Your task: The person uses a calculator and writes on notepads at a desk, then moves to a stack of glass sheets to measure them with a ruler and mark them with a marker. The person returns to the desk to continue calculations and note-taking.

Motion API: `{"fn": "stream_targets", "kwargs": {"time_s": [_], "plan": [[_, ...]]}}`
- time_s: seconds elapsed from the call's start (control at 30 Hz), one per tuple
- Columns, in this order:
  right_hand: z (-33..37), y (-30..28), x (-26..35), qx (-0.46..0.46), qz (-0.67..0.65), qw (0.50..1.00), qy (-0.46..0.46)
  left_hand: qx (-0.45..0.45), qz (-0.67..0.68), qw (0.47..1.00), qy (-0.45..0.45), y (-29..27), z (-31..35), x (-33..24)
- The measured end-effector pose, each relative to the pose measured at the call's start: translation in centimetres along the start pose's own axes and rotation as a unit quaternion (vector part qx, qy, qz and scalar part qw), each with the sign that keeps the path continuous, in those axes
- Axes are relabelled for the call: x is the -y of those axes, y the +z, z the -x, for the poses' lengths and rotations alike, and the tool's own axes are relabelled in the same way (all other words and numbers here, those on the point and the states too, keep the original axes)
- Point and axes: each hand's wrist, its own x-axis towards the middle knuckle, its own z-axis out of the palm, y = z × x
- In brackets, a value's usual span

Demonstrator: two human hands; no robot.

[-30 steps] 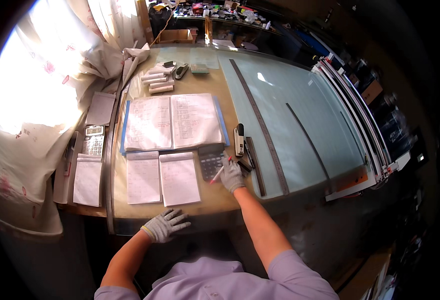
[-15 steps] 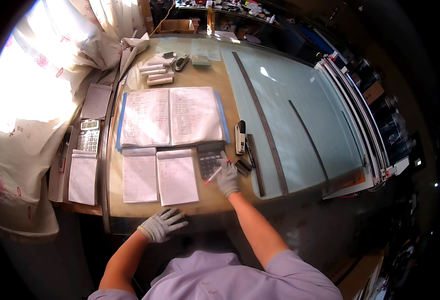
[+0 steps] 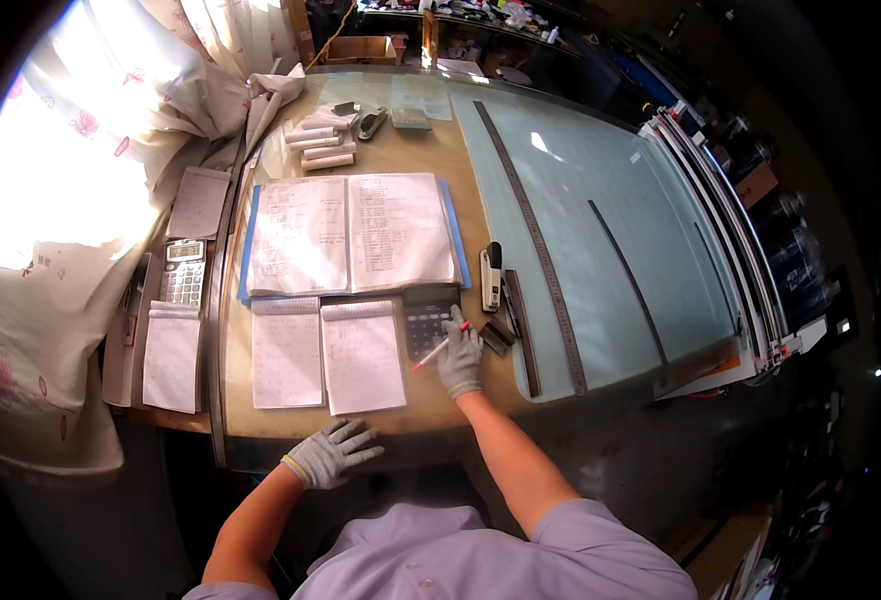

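Observation:
My right hand (image 3: 460, 362), in a grey knit glove, rests at the right side of a dark calculator (image 3: 428, 312), fingers over its keys. A red-and-white pen (image 3: 426, 360) is held in that hand and slants down to the left across the calculator's lower part. At the table's near edge lies my left hand (image 3: 333, 455), also gloved, fingers spread and holding nothing. Between the hands and an open blue-backed binder (image 3: 400, 235) are two handwritten notepads, a left pad (image 3: 287, 355) and a right pad (image 3: 365, 360).
Right of the calculator are a black-and-white stapler (image 3: 490, 277), a small dark block (image 3: 497, 337) and a dark bar (image 3: 523, 335). A long ruler (image 3: 530, 220) lies on the glass. Rolled papers (image 3: 326, 150) sit beyond the binder. At left are a silver calculator (image 3: 182, 272) and another pad (image 3: 171, 355).
The whole view has shifted slightly to the right. My right hand has drawn back a little over the calculator, still with the pen. My left hand stays at the table edge.

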Motion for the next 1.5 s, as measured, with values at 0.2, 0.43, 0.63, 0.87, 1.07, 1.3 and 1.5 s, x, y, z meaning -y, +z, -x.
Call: {"fn": "stream_targets", "kwargs": {"time_s": [0.2,0.43,0.63,0.87,1.07,1.3,1.5], "plan": [[-0.2,-0.1,0.1,-0.016,-0.003,1.000,-0.012,0.008,-0.002,1.000,-0.005,0.4,0.1,0.1],[-0.7,0.1,-0.4,-0.021,-0.006,0.999,-0.034,0.008,0.006,1.000,-0.014,-0.6,-0.1,-0.3],[-0.8,-0.1,-0.2,-0.016,0.014,0.999,-0.040,0.004,0.010,1.000,-0.021,-0.2,0.0,-0.3],[-0.6,-0.2,-0.2,0.003,0.020,1.000,-0.024,-0.003,0.012,1.000,-0.020,-0.4,0.0,-0.3],[-0.5,0.3,-0.8,0.003,0.011,1.000,-0.020,0.003,0.010,1.000,-0.019,-0.4,-0.1,-0.2],[-0.6,0.0,-0.3,0.010,0.021,1.000,-0.018,0.010,0.004,1.000,-0.026,-0.4,-0.1,-0.3],[-0.7,0.0,-0.3,0.001,-0.010,1.000,-0.014,0.011,0.006,1.000,-0.025,0.0,-0.1,-0.2]]}}
